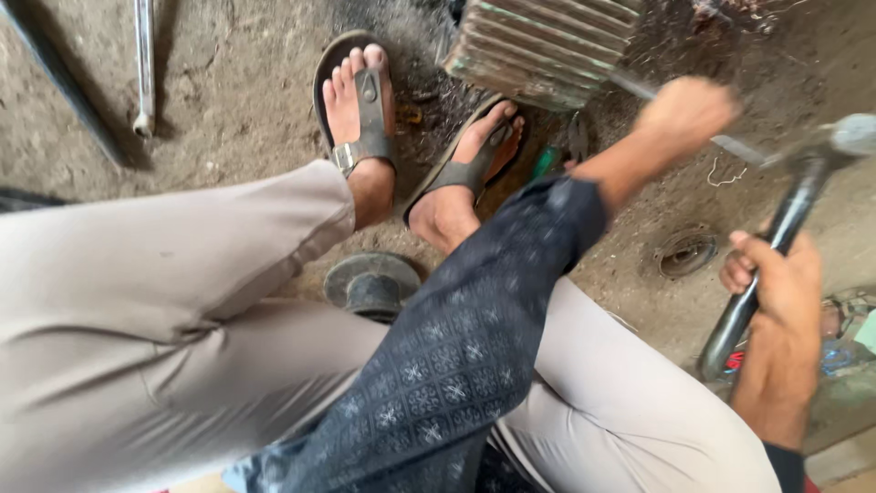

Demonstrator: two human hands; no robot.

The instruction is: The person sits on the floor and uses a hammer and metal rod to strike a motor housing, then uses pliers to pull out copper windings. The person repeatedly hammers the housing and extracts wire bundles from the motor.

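The right hand (776,278) has its fingers wrapped tight round the dark handle of a hammer (785,228), head up at about two o'clock. The left hand (684,114), blurred, is fisted on a thin rod (744,149) running toward the ribbed metal block (543,46) at twelve o'clock. Both sandalled feet rest on the dirt floor (228,100); a round metal disc (371,283) lies between the legs.

Dark patterned sleeve (456,356) (small pale stars), beige trousers (137,301).
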